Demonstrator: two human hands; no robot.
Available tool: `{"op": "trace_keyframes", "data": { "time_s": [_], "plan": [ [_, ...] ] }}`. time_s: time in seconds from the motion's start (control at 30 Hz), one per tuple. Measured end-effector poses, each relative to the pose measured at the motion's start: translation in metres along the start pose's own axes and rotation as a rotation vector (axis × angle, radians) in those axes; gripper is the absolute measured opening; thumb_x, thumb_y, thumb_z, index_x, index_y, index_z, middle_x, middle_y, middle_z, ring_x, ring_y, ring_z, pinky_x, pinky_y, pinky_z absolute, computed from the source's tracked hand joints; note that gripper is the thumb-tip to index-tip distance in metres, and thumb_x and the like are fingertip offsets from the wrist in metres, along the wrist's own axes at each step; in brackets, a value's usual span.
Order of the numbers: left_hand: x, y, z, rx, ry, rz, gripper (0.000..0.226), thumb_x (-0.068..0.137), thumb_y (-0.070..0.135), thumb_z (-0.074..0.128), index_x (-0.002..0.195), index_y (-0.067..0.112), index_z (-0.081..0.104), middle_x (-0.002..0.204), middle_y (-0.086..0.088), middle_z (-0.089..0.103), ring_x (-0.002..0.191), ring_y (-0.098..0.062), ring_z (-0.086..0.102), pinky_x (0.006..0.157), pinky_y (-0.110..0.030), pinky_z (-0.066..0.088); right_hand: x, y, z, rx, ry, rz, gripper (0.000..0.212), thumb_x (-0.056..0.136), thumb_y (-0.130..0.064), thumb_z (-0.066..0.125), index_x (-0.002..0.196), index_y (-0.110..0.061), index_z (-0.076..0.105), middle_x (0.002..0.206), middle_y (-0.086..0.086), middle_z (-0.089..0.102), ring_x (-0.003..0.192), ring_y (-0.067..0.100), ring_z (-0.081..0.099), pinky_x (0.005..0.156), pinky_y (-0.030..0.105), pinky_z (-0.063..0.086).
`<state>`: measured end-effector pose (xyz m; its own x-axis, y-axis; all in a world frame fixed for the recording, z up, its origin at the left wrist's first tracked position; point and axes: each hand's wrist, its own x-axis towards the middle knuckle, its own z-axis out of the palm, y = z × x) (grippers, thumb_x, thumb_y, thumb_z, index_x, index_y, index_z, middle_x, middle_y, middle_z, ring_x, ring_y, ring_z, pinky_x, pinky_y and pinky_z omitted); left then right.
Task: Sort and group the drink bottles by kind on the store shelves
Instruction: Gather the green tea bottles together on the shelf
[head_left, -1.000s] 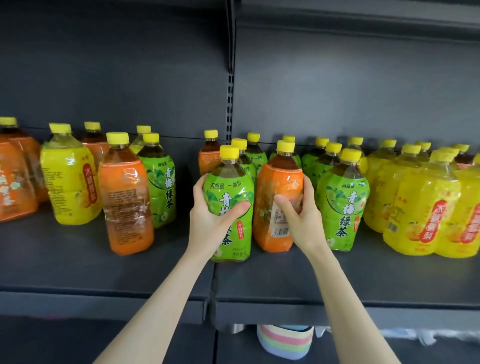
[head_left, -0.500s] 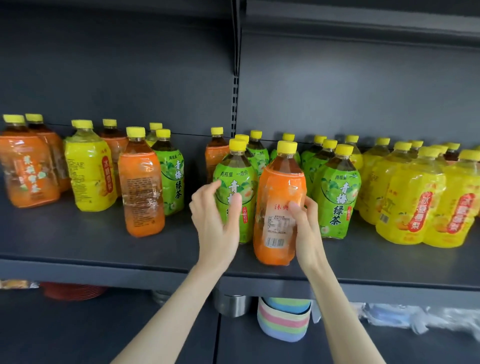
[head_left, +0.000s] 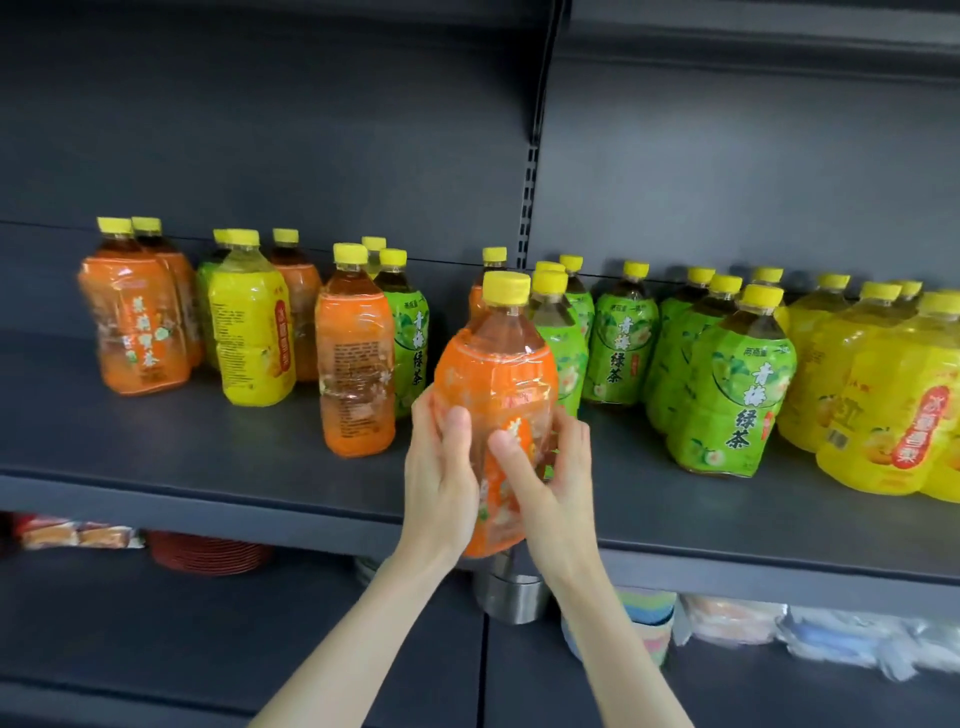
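The orange-label tea bottle (head_left: 498, 384) is being held clear of the shelf (head_left: 208, 467) by both hands. A moment ago it was standing among the green-tea bottles (head_left: 727, 395) with only the right hand on it. The left hand (head_left: 441, 467), which was then being taken off a green bottle, is now being wrapped round the orange bottle's left side, with the thumb laid across the label. The right hand (head_left: 550, 478) is being curled round the lower right side, thumb on the front. The bottle is being kept upright at the near edge of the shelf, its base hanging in front of and below the lip, just left of the green group. It seems a stray is being pulled out of the green row, and it is probably being carried left towards the other orange bottles (head_left: 140, 322). A yellow-label bottle (head_left: 252, 332) and a lone green bottle (head_left: 410, 343) are being left mixed in there, so more sorting is being called for.
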<state>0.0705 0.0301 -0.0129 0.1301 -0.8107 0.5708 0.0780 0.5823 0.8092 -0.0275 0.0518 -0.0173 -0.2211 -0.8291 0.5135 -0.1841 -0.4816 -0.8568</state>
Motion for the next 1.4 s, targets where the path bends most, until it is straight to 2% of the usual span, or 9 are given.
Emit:
{"op": "trace_keyframes", "data": {
  "time_s": [0.13,0.27,0.4,0.5,0.6,0.73,1.0,1.23,1.4],
  "plan": [
    [0.021,-0.006,-0.037,-0.007,-0.093,-0.034,0.049,0.085,0.068,0.028,0.123,0.041,0.044,0.118,0.020,0.058,0.113,0.002,0.054,0.093,-0.020,0.047,0.008,0.000,0.041,0.168,-0.041,0.060,0.065,0.060,-0.057,0.073,0.112,-0.036,0.040,0.114,-0.008,0.061,0.094,-0.005,0.065,0.072,0.012,0.052],
    [0.040,-0.010,-0.066,0.274,0.040,0.082,0.031,0.091,0.059,0.024,0.115,0.054,0.044,0.119,0.017,0.043,0.116,-0.001,0.044,0.105,-0.038,0.037,0.020,0.005,0.071,0.112,0.055,0.079,0.070,0.054,-0.064,0.072,0.113,-0.037,0.044,0.110,-0.011,0.064,0.091,-0.005,0.066,0.070,0.014,0.053],
    [0.079,-0.026,-0.105,0.441,0.249,0.077,0.064,0.092,0.057,0.032,0.139,0.014,0.038,0.144,-0.008,0.031,0.133,-0.020,0.029,0.108,-0.038,0.019,0.030,0.015,0.094,0.026,0.175,0.058,0.093,0.055,-0.067,0.071,0.134,-0.024,0.043,0.118,-0.013,0.062,0.101,-0.005,0.062,0.077,0.011,0.052],
    [0.114,-0.038,-0.129,0.297,0.020,-0.145,0.068,0.096,0.053,0.037,0.150,0.018,0.016,0.155,-0.006,0.024,0.141,-0.022,0.025,0.116,-0.045,0.020,0.039,0.018,0.105,-0.011,0.235,0.058,0.087,0.062,-0.061,0.072,0.135,-0.022,0.043,0.116,-0.014,0.063,0.100,-0.006,0.062,0.077,0.011,0.050],
    [0.116,-0.045,-0.139,0.181,-0.121,-0.180,0.069,0.088,0.062,0.039,0.146,0.028,0.025,0.136,0.007,0.047,0.123,-0.013,0.046,0.106,-0.039,0.038,0.042,0.019,0.112,-0.049,0.279,0.057,0.089,0.063,-0.063,0.069,0.137,-0.021,0.043,0.117,-0.014,0.063,0.101,-0.010,0.059,0.078,0.007,0.048],
    [0.110,-0.050,-0.150,0.185,0.023,-0.141,0.078,0.068,0.082,0.041,0.126,0.030,0.040,0.119,0.003,0.055,0.105,-0.009,0.056,0.091,-0.037,0.050,0.042,0.022,0.113,-0.057,0.303,0.052,0.096,0.059,-0.070,0.065,0.139,-0.022,0.042,0.116,-0.019,0.062,0.101,-0.013,0.059,0.077,0.005,0.048],
    [0.113,-0.049,-0.141,0.122,-0.088,-0.194,0.079,0.071,0.074,0.051,0.133,0.027,0.040,0.131,-0.001,0.054,0.117,-0.020,0.055,0.096,-0.041,0.048,0.041,0.019,0.116,-0.028,0.289,0.096,0.086,0.067,-0.055,0.072,0.140,-0.022,0.041,0.122,-0.008,0.064,0.109,0.006,0.063,0.094,0.033,0.054],
    [0.076,-0.023,-0.153,0.015,-0.038,-0.003,0.037,0.072,0.068,0.054,0.101,0.046,0.052,0.097,0.029,0.065,0.092,0.007,0.062,0.070,-0.010,0.049,0.008,-0.006,0.103,0.068,0.304,0.072,0.057,0.065,-0.061,0.071,0.114,-0.032,0.060,0.102,-0.010,0.073,0.093,0.008,0.071,0.076,0.029,0.059],
    [0.064,0.024,-0.117,-0.062,-0.088,0.033,0.036,0.072,0.069,0.054,0.098,0.044,0.056,0.095,0.030,0.066,0.092,0.003,0.064,0.071,-0.011,0.049,-0.006,-0.047,0.056,0.043,0.382,0.014,0.048,0.068,-0.063,0.067,0.106,-0.033,0.064,0.097,-0.010,0.074,0.088,0.008,0.072,0.072,0.025,0.058]
  ]
}}
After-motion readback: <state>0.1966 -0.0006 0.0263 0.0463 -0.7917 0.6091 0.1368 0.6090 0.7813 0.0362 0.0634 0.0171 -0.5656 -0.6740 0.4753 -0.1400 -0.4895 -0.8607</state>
